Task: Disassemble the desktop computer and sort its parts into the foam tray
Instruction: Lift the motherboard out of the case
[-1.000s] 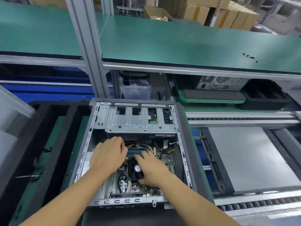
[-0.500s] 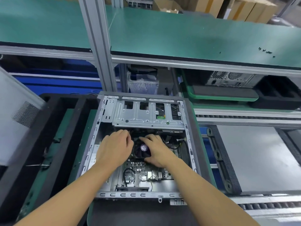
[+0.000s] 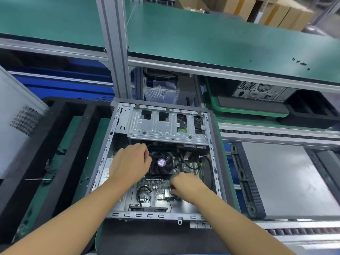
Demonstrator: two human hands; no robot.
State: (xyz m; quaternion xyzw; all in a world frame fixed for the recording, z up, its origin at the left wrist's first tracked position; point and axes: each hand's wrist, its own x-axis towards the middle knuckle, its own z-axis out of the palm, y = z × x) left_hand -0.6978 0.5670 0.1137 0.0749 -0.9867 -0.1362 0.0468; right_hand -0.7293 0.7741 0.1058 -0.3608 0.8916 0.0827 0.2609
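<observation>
Open PC case (image 3: 165, 126) lies flat at centre, w/ black foam tray (image 3: 29, 162) at its 9 o'clock. Left hand (image 3: 130, 162) sits at 9 o'clock of CPU fan (image 3: 161, 162), fingers curled; can't tell if gripping anything. Right hand (image 3: 185, 183) at fan's 5 o'clock, fingers bent down onto motherboard (image 3: 152, 188); grip hidden.

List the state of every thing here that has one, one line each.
computer case, lying on its side, open on top.
CPU fan, mounted on the motherboard.
motherboard, seated in the case, cables attached.
drive cage, fitted at the case's far end.
left hand, fingers curled at the fan's left edge; grip hidden.
right hand, fingers curled down onto the motherboard; grip hidden.
</observation>
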